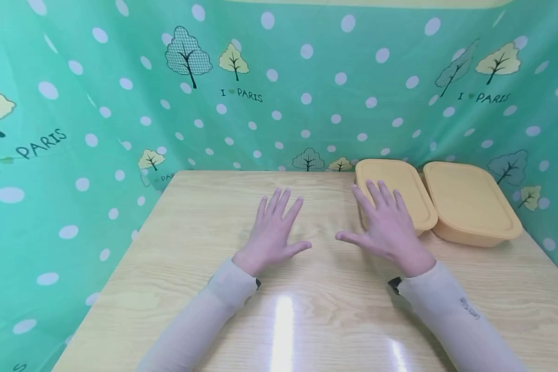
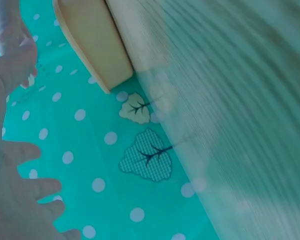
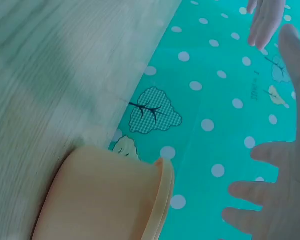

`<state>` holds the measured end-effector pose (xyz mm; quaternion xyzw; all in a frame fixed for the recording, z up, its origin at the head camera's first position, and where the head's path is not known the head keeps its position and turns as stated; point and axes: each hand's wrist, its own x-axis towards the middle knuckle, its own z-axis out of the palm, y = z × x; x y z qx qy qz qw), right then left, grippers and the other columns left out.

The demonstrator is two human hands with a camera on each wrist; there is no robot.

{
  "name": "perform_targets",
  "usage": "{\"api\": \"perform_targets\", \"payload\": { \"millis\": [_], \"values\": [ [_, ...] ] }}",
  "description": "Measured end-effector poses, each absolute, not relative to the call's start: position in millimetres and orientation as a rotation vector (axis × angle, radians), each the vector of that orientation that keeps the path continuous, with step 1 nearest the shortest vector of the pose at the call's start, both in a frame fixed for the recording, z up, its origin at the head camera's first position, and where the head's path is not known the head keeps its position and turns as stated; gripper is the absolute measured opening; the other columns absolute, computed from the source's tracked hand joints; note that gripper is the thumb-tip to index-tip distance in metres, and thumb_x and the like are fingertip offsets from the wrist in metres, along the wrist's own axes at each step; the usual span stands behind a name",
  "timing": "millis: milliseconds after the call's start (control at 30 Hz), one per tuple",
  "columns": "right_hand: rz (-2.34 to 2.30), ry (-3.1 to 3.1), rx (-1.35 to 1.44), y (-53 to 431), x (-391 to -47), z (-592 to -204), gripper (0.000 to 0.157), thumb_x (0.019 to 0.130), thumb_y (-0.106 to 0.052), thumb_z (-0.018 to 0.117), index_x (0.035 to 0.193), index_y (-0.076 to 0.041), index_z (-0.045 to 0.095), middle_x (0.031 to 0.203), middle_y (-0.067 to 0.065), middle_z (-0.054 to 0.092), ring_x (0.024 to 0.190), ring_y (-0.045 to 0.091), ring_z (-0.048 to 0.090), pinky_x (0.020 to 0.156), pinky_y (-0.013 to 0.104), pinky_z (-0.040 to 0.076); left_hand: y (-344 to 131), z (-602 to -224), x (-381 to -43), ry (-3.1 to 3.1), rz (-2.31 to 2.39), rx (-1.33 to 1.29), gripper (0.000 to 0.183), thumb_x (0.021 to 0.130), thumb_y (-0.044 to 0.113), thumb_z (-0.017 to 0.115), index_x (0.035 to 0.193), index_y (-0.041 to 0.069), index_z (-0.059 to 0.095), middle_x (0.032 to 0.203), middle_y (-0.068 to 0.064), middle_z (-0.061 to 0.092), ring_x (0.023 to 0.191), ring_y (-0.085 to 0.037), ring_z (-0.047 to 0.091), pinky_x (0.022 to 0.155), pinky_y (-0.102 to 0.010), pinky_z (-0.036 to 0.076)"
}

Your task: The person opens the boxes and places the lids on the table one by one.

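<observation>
Two pale orange lidded boxes stand side by side at the table's back right: a left box [image 1: 395, 178] and a right box [image 1: 471, 199]. My left hand [image 1: 272, 232] hovers over the middle of the table with fingers spread, holding nothing. To its right, my right hand [image 1: 390, 227] is also spread and holds nothing; in the head view it covers part of the left box's lid. The right wrist view shows the side of a box [image 3: 100, 195] beside and below the right hand [image 3: 285, 190], with a gap between them. Both thumbs point inward.
The wood-grain table [image 1: 190, 222] reaches back to a green curtain [image 1: 297, 77] with white dots and tree prints. The curtain also hangs along the left and right sides. Bright light reflections [image 1: 282, 330] lie on the table front.
</observation>
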<state>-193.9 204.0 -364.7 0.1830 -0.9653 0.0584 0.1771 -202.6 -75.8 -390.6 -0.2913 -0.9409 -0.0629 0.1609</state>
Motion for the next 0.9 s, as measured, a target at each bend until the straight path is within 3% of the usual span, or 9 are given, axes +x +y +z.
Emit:
{"api": "perform_targets", "payload": {
  "millis": [433, 900],
  "values": [
    [0.266, -2.771, 0.45, 227, -194, -363, 0.105, 0.074, -0.08, 0.052, 0.152, -0.015, 0.024, 0.152, 0.021, 0.025, 0.138, 0.043, 0.02, 0.109, 0.062, 0.017, -45, -384, -208, -2.668, -0.29, -0.91, 0.084, 0.087, 0.06, 0.054, 0.149, 0.01, 0.028, 0.154, -0.018, 0.022, 0.142, -0.037, 0.014, 0.115, -0.053, 0.013],
    [0.305, -2.758, 0.392, 244, -200, -358, 0.097, 0.079, -0.072, 0.054, 0.148, -0.008, 0.031, 0.147, 0.026, 0.032, 0.133, 0.047, 0.027, 0.105, 0.062, 0.023, -13, -389, -212, -2.692, -0.469, -0.938, 0.077, 0.09, 0.056, 0.054, 0.147, 0.01, 0.032, 0.151, -0.015, 0.028, 0.141, -0.031, 0.021, 0.115, -0.044, 0.018]
  ]
}}
